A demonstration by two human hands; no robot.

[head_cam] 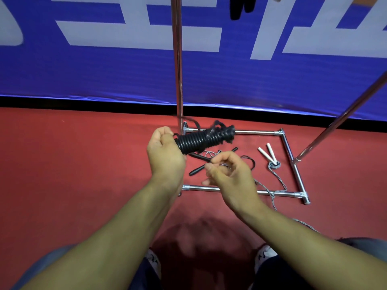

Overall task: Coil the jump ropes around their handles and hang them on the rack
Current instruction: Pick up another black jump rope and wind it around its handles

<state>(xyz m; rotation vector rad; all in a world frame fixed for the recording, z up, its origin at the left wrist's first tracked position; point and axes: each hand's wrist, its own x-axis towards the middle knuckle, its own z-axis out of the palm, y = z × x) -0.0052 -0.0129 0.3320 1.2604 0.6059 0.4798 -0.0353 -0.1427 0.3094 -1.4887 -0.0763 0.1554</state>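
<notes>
Tightly ribbed black rope coil (204, 139) — left hand (165, 155) grips end.

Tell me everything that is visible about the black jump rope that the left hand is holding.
The black jump rope is wound in tight, even turns around its handles, making a thick ribbed bundle that looks rubbery. The left hand grips its near end and holds it in the air, roughly level, above the rack base. At the far end the turns are looser and blurred, and a handle tip sticks out.

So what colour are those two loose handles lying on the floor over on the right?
White handles, clearest in the head view.
</notes>
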